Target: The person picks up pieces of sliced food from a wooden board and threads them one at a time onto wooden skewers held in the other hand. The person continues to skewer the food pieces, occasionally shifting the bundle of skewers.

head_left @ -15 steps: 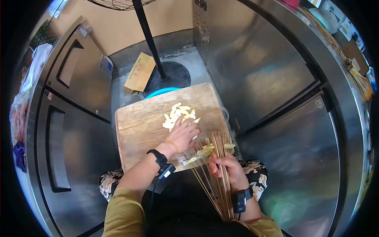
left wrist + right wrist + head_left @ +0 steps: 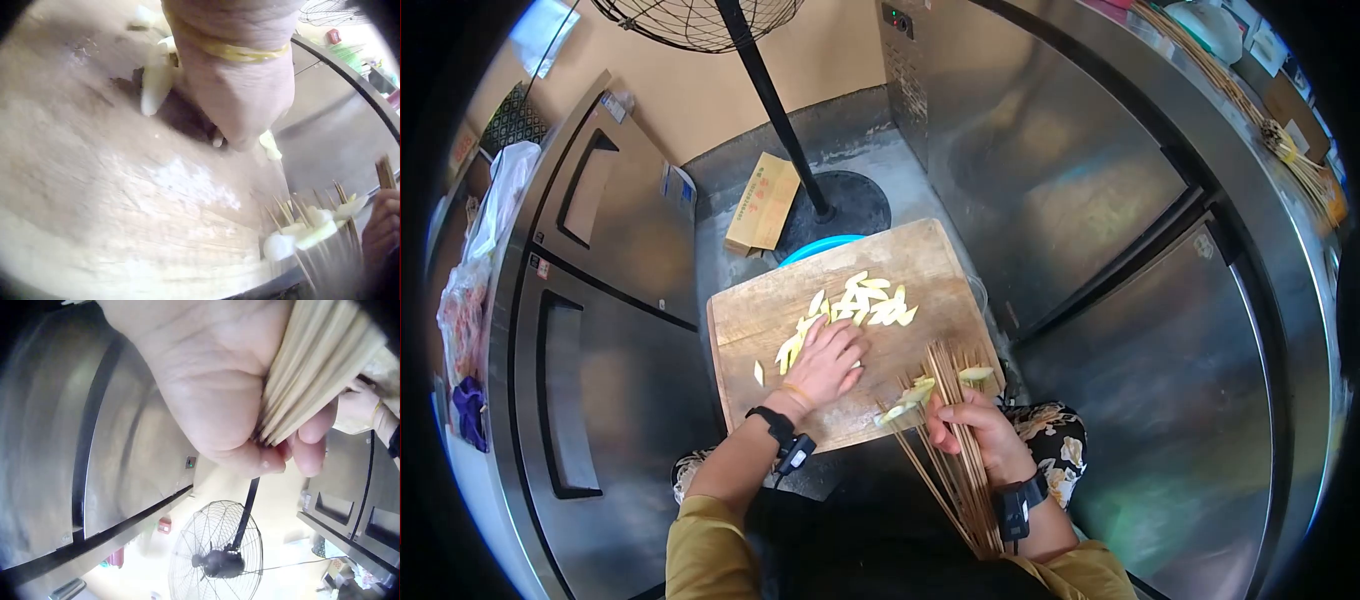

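Note:
Pale yellow cut pieces (image 2: 870, 300) lie scattered over the wooden board (image 2: 750, 300). My left hand (image 2: 828, 362) is on the pieces at the board's middle, fingers spread and stretched out. In the left wrist view that hand hides most of what lies beneath it. My right hand (image 2: 988, 432) grips a bundle of thin wooden skewers (image 2: 956, 400) at the board's near right corner. Some of these skewers carry pale pieces (image 2: 910, 398) near their tips. In the right wrist view the bundle (image 2: 319, 362) runs between palm and curled fingers.
Steel cabinets stand on the left (image 2: 615, 330) and right (image 2: 1120, 380). Beyond the board are a blue basin (image 2: 825, 243), a cardboard box (image 2: 765, 205) and a fan stand (image 2: 785, 130). More skewers (image 2: 1280, 145) lie on the right cabinet top.
My left hand has moved leftward and toward me over the board. The pieces are now more widely spread, several of them farther left. The right hand keeps its grip on the skewers.

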Demonstrator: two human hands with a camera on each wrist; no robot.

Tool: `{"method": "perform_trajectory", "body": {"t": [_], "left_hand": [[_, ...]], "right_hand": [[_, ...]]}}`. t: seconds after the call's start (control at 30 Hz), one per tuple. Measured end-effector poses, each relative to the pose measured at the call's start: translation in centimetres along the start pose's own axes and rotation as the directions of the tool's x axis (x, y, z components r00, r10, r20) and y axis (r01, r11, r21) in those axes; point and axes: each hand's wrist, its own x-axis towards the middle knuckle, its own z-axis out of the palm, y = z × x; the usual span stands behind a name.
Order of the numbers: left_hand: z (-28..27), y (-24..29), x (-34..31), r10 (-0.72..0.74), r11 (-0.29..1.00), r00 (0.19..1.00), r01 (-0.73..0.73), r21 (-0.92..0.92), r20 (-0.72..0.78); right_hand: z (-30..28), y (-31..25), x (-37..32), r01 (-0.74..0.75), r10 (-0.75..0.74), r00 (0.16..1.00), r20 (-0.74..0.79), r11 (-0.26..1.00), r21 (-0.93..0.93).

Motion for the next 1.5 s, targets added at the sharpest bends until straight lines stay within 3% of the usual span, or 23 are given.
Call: {"method": "perform_trajectory", "body": {"t": [0.13, 0.23, 0.37, 0.43, 0.57, 0.83, 1.03, 1.13, 1.27, 1.4, 1.5], "left_hand": [[0.6, 0.6, 5.3, 0.084, 0.994, 0.996, -0.084, -0.077, 0.001], [2.2, 0.7, 8.4, 0.144, 0.989, 0.988, -0.143, -0.023, 0.052], [4.4, -1.1, 9.6, -0.020, 0.998, 0.998, 0.017, 0.063, 0.059], [4.9, -2.3, 9.2, -0.103, 0.990, 0.995, 0.103, 0.095, -0.001], [3.9, -4.2, 7.1, -0.122, 0.992, 0.992, 0.120, 0.037, 0.037], [2.1, -2.9, 2.1, -0.194, 0.981, 0.981, 0.195, 0.028, -0.004], [-0.1, -1.8, -0.7, -0.290, 0.955, 0.956, 0.293, -0.057, 0.056], [0.3, -1.3, -2.0, -0.296, 0.955, 0.950, 0.291, -0.057, -0.099], [-1.3, -1.2, -5.2, -0.530, 0.848, 0.813, 0.506, -0.158, -0.240], [-0.4, -4.0, -11.2, -0.716, 0.663, 0.576, 0.738, -0.125, -0.395], [-0.3, -4.6, -13.6, -0.817, 0.545, 0.474, 0.820, -0.173, -0.327]], "right_hand": [[0.1, 0.0, 0.2, -0.023, 0.023, 1.000, 0.015, 1.000, 0.017], [0.4, -0.2, 0.3, -0.033, 0.033, 0.999, 0.000, 0.999, 0.014], [0.1, 0.0, 0.6, -0.053, 0.053, 0.999, 0.008, 0.999, -0.005], [0.0, 0.1, 0.8, -0.052, 0.052, 0.999, 0.015, 0.999, -0.004], [0.1, 0.2, 0.9, -0.050, 0.050, 0.999, 0.013, 0.998, -0.029], [-0.4, 0.8, 1.2, -0.069, 0.071, 0.996, 0.050, 0.996, -0.048], [1.3, 0.7, 1.3, -0.041, 0.046, 0.999, 0.025, 0.987, -0.152], [-0.1, 1.3, 2.0, -0.021, 0.024, 1.000, 0.019, 0.986, -0.167], [0.1, 1.2, 2.0, 0.012, -0.017, 0.999, -0.027, 0.986, -0.167], [0.6, 0.2, 2.0, 0.066, -0.084, 0.992, -0.092, 0.981, -0.184], [1.0, -1.1, 1.9, 0.083, -0.102, 0.989, -0.102, 0.981, -0.177]]}}
